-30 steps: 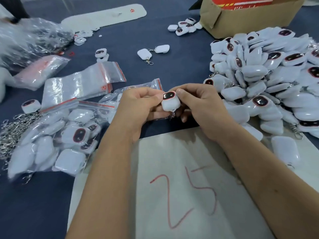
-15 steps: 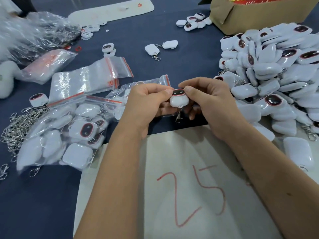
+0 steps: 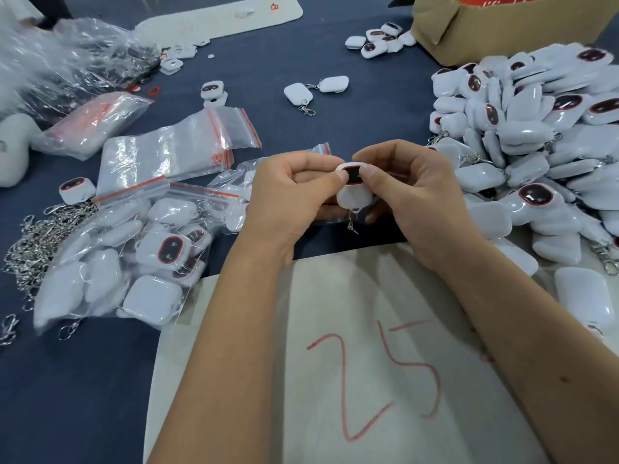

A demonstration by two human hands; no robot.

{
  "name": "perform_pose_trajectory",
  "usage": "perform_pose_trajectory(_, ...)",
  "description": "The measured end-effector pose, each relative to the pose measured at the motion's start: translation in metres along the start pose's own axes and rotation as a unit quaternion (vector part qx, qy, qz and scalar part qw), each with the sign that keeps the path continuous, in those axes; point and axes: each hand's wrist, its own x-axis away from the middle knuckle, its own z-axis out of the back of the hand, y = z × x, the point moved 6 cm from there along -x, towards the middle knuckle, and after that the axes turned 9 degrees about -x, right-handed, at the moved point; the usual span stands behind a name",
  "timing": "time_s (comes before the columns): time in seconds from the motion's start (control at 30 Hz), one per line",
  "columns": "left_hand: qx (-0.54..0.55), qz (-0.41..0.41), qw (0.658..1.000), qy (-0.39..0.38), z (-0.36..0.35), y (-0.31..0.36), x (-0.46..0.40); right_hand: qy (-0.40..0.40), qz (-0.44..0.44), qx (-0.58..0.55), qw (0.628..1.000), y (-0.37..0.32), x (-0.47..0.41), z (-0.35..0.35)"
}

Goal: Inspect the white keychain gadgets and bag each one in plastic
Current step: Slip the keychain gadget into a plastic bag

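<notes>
We count two hands, left hand [image 3: 288, 192] and right hand [image 3: 412, 195], and one white gadget [image 3: 354, 192] between them. One big heap of gadgets [image 3: 536, 145] on the right, too many to count. Two linked gadgets [image 3: 315, 90] mid-table, about four by the one cardboard box [image 3: 502, 25]. One filled bag of gadgets [image 3: 127, 262], one stack of empty zip bags [image 3: 174, 149], one pile of metal clips [image 3: 30, 242], one sheet marked 25 [image 3: 335, 329].

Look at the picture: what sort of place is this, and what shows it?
Probably a packing or assembly workbench. A big pile of gadgets lies loose, zip bags wait beside a filled bag, and a cardboard box stands behind.
</notes>
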Motion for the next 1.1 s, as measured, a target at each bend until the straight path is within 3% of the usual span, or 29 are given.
perform_pose_trajectory(0.37, -0.091, -0.054, 0.992, 0.074, -0.002, 0.002, -0.005, 0.011, -0.002, 0.016, 1.0, -0.001, 0.0, -0.002)
perform_pose_trajectory(0.7, -0.129, -0.085, 0.988, 0.024, -0.012, 0.003, -0.004, 0.059, -0.008, 0.032, 0.998, -0.004, -0.002, 0.005)
perform_pose_trajectory(0.8, -0.121, -0.088, 0.988, 0.044, -0.024, 0.003, -0.002, 0.077, -0.008, 0.029, 0.997, -0.005, -0.001, 0.007)
perform_pose_trajectory(0.97, -0.065, -0.03, 0.991, 0.113, -0.049, -0.006, 0.005, 0.136, -0.028, -0.009, 0.99, -0.002, 0.002, 0.013)
perform_pose_trajectory(1.1, -0.035, -0.004, 0.993, 0.116, -0.055, -0.01, 0.004, 0.176, -0.029, -0.026, 0.984, -0.001, 0.002, 0.016)
